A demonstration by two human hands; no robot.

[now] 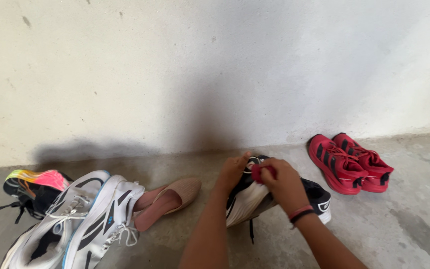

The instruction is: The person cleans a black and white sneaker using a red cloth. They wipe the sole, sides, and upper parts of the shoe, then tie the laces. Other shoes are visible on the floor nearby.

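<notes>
On the concrete floor [414,234] near the wall, the left hand [233,172] steadies a black-and-white running shoe [247,199] while the right hand [284,182] presses a small red cloth [261,172] onto its upper — wiping looks under way, with the red sneakers [349,162], white trainers [83,219] and tan slip-on [167,199] lying untouched.

- rough whitewashed plaster wall [215,69], stained, scuffed low down
- bare grey concrete floor [414,219], dark patches
- soft daylight, broad shadow mid-wall
</notes>
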